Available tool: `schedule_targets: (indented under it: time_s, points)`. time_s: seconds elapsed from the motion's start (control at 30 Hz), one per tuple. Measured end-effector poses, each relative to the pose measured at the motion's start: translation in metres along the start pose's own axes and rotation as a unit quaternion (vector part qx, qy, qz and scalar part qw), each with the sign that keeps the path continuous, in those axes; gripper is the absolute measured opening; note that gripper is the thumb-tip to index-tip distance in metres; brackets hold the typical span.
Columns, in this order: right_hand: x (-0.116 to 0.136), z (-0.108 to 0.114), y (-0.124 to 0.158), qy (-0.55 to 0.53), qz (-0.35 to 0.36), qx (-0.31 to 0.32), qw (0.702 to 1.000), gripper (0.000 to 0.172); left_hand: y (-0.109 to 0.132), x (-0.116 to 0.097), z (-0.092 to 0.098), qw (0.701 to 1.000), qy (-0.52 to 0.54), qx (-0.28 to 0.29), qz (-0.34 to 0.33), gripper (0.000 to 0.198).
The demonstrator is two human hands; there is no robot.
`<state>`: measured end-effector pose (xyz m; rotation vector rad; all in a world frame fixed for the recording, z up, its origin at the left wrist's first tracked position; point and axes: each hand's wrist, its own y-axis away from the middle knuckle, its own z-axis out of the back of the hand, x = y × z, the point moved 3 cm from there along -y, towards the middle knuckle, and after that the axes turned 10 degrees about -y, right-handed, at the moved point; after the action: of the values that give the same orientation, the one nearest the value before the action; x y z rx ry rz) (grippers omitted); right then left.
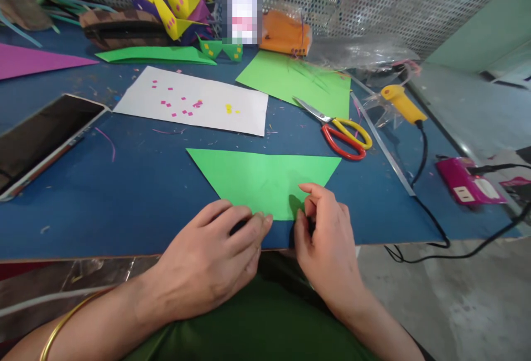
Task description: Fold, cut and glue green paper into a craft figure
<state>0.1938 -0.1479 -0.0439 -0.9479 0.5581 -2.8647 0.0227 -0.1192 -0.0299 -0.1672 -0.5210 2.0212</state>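
A green paper (265, 181), wide at the far side and narrower towards me, lies on the blue table near its front edge. My left hand (219, 250) is closed on the paper's near left edge, thumb and fingertips pressed together there. At the paper's near right side, my right hand (326, 234) has its fingers curled and a small gap between thumb and forefinger; it seems to hold nothing. Beyond the paper are scissors (332, 123) with red and yellow handles, and a white sheet (199, 101) with small pink and yellow pieces on it.
A tablet-like device (45, 134) lies at the left. Light green paper (302, 82) is behind the scissors. On the right are a yellow glue gun (402, 104) with its cable and a pink power socket (468, 181). Folded paper shapes (174, 4) stand at the back.
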Motion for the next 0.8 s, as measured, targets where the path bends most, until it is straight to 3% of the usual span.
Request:
schedule_targets:
  time_s: [0.1, 0.17, 0.27, 0.33, 0.8]
  points:
    - [-0.005, 0.011, 0.006, -0.007, -0.003, -0.076, 0.997, 0.030, 0.001, 0.000, -0.001, 1.000, 0.007, -0.003, 0.003, 0.026]
    - [-0.002, 0.017, 0.009, -0.036, 0.067, -0.099, 0.992, 0.031, 0.002, 0.000, -0.001, 1.000, 0.008, -0.003, 0.005, 0.026]
    - [0.008, 0.014, 0.015, -0.066, 0.234, 0.010, 0.970, 0.033, 0.001, -0.002, -0.001, 1.000, 0.001, -0.006, -0.005, 0.026]
    - [0.011, 0.009, 0.017, -0.045, 0.279, 0.074, 0.956, 0.034, 0.001, -0.004, 0.000, 1.000, -0.009, -0.010, -0.011, 0.025]
    - [0.017, 0.007, 0.023, 0.068, 0.280, 0.079, 0.954, 0.032, 0.031, 0.004, 0.019, 0.992, -0.104, 0.028, 0.063, 0.033]
